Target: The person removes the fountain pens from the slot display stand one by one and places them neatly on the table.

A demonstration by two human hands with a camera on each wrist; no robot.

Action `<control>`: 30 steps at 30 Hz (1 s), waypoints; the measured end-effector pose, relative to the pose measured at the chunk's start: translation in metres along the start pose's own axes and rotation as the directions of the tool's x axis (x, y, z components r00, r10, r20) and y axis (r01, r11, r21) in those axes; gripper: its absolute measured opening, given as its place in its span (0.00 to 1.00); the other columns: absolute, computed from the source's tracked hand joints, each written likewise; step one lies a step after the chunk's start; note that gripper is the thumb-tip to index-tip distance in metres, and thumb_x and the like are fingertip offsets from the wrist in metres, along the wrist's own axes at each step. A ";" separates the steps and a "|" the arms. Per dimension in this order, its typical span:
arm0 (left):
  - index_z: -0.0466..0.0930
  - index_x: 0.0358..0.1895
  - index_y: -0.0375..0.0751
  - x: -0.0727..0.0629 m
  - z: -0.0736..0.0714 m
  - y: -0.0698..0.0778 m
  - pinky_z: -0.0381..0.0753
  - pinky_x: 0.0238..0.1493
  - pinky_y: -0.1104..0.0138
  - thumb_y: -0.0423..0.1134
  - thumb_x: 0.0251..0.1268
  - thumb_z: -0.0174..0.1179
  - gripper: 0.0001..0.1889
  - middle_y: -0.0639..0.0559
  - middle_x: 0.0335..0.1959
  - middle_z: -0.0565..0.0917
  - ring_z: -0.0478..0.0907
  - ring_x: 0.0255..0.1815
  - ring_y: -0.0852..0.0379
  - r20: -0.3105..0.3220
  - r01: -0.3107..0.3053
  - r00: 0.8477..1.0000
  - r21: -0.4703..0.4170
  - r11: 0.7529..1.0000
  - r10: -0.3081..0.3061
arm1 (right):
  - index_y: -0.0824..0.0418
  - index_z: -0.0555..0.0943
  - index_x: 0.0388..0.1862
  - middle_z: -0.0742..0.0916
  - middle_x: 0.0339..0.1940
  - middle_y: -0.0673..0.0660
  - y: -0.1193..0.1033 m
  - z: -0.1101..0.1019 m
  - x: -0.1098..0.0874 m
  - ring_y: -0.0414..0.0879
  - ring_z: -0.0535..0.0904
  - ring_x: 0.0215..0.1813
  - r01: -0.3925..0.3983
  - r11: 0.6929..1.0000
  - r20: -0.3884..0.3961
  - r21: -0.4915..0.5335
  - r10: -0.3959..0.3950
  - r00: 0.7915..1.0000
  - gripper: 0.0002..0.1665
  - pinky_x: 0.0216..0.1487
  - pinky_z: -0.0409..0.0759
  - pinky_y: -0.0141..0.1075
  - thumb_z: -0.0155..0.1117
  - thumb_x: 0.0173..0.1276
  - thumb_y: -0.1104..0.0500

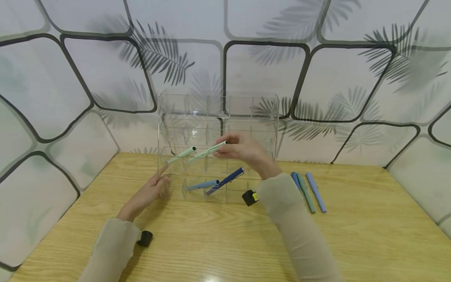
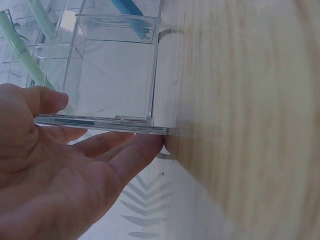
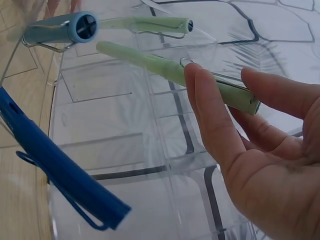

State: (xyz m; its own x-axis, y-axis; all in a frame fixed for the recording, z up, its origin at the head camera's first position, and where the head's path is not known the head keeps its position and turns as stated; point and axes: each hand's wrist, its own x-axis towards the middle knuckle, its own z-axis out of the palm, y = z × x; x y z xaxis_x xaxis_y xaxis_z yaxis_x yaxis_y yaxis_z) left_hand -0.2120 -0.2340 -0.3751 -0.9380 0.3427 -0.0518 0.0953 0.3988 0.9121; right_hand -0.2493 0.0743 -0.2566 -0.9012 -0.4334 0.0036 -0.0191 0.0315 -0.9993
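My right hand pinches a light green pen near its capped end, thumb by the metal clip. The pen slants down to the left, its far end among the compartments of a clear acrylic organizer. Another light green pen leans in the compartment to the left. Lower down, a light blue pen and a dark blue pen lean in the bottom row. With the left hand I grip the organizer's left side wall near the table, thumb inside and fingers outside.
On the wooden table, right of the organizer, lie a blue pen, a dark green pen and a periwinkle pen. A patterned backdrop with leaf prints stands close behind the organizer.
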 end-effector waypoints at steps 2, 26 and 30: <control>0.28 0.83 0.41 0.000 0.000 0.000 0.65 0.64 0.37 0.47 0.88 0.34 0.34 0.22 0.77 0.50 0.50 0.75 0.25 -0.004 0.001 1.000 0.004 1.000 -0.001 | 0.78 0.77 0.56 0.84 0.44 0.64 -0.001 -0.003 -0.002 0.47 0.87 0.42 0.004 1.000 -0.014 0.006 -0.004 1.000 0.14 0.57 0.80 0.45 0.59 0.74 0.75; 0.28 0.83 0.43 0.000 0.000 0.001 0.72 0.51 0.55 0.47 0.87 0.35 0.34 0.26 0.79 0.48 0.55 0.75 0.29 -0.005 0.016 1.000 0.007 1.000 -0.016 | 0.79 0.74 0.60 0.82 0.49 0.66 -0.011 -0.034 -0.021 0.51 0.87 0.47 0.091 0.986 -0.135 0.142 -0.072 0.988 0.16 0.57 0.80 0.41 0.54 0.77 0.74; 0.28 0.83 0.44 0.000 0.000 0.001 0.71 0.59 0.47 0.46 0.88 0.34 0.34 0.25 0.78 0.49 0.53 0.75 0.27 0.000 0.019 1.000 -0.001 1.000 -0.019 | 0.79 0.74 0.59 0.82 0.48 0.65 -0.014 -0.038 -0.025 0.50 0.86 0.47 0.110 0.984 -0.160 0.137 -0.087 0.983 0.15 0.57 0.79 0.41 0.55 0.77 0.72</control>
State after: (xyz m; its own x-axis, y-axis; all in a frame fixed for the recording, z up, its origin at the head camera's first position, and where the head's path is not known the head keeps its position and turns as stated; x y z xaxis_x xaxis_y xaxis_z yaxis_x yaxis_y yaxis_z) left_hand -0.2123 -0.2341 -0.3744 -0.9397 0.3350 -0.0691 0.0773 0.4046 0.9112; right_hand -0.2432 0.1192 -0.2414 -0.9538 -0.2846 0.0965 -0.0583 -0.1400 -0.9884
